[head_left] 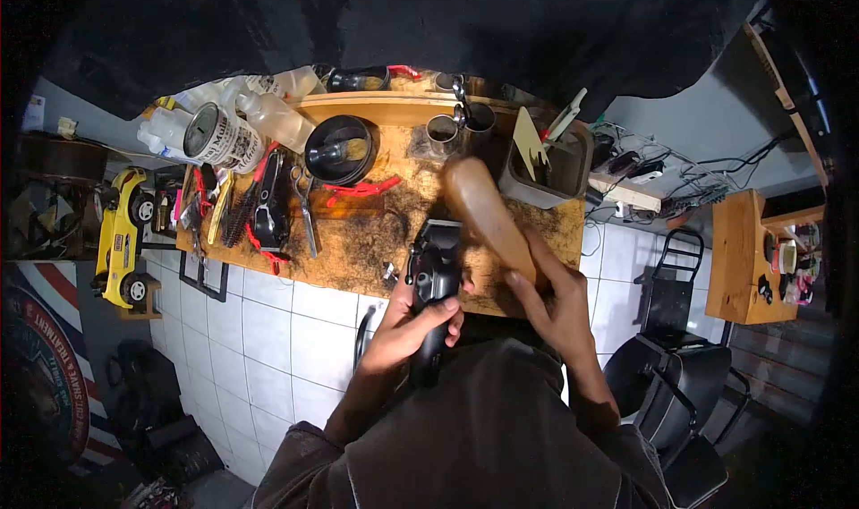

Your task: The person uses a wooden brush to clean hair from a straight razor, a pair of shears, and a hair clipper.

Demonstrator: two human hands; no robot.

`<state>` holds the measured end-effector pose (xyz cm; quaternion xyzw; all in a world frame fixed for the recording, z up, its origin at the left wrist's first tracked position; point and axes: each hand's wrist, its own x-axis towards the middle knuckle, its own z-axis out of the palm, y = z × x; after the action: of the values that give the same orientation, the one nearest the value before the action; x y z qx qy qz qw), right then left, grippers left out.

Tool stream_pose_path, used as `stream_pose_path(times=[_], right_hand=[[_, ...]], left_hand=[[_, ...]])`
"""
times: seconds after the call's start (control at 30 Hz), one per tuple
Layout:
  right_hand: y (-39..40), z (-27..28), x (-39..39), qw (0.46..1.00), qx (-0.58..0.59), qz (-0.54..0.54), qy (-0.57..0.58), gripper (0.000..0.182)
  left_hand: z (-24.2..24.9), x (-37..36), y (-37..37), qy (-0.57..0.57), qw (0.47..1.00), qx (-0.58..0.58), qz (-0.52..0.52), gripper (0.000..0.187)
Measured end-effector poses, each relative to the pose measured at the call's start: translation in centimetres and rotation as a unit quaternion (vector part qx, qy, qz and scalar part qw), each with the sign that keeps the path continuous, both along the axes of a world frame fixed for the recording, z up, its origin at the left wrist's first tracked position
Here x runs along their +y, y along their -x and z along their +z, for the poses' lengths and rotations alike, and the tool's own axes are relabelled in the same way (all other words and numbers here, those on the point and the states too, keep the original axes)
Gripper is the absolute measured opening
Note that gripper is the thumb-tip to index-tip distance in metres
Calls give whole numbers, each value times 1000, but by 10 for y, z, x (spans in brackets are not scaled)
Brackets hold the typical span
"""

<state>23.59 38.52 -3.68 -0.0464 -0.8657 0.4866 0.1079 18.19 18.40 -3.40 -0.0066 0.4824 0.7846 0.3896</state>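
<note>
In my left hand [413, 328] is a black hair clipper [436, 281], its blade end pointing away from me. The fingers and thumb wrap round the clipper's body. My right hand [557, 301] grips the narrow end of a long wooden brush [488, 212], blurred at its wide far end. Its smooth back faces up, and no bristles show. The brush is held to the right of the clipper, apart from it, above the hair-strewn wooden counter [403, 207].
Scissors [305, 209], another black clipper [271, 200] and combs lie on the left. Behind them stand a black bowl [340, 151] with a shaving brush and a spray bottle [276, 120]. A grey bin [546, 187] stands back right. A black chair [693, 379] is at right.
</note>
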Motion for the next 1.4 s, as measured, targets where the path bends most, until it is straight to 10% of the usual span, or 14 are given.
stream_pose_path(times=[0.33, 0.43, 0.63, 0.8, 1.07, 1.17, 1.27, 1.4], right_hand=[[-4, -6, 11, 996, -49, -33, 69, 47], [-7, -3, 7, 993, 23, 107, -53, 50], [-1, -1, 1, 989, -75, -13, 130, 49], [-5, -7, 2, 993, 33, 103, -44, 49], [0, 5, 6, 998, 26, 26, 41, 52], [2, 10, 6, 975, 83, 112, -170, 53], [2, 2, 3, 999, 7, 29, -33, 53], [4, 16, 0, 993, -40, -12, 110, 51]], left_hand=[[-7, -11, 5, -60, 997, -37, -11, 37], [-13, -11, 6, -154, 971, -182, 8, 40], [-12, -4, 5, -150, 963, -211, 69, 45], [-20, -14, 7, -143, 973, -181, 29, 49], [-3, -6, 8, -148, 979, -136, 36, 53], [-2, -10, 8, -181, 966, -184, 10, 49], [20, -4, 15, -7, 997, -8, -78, 68], [6, -6, 13, -157, 978, -124, -53, 70]])
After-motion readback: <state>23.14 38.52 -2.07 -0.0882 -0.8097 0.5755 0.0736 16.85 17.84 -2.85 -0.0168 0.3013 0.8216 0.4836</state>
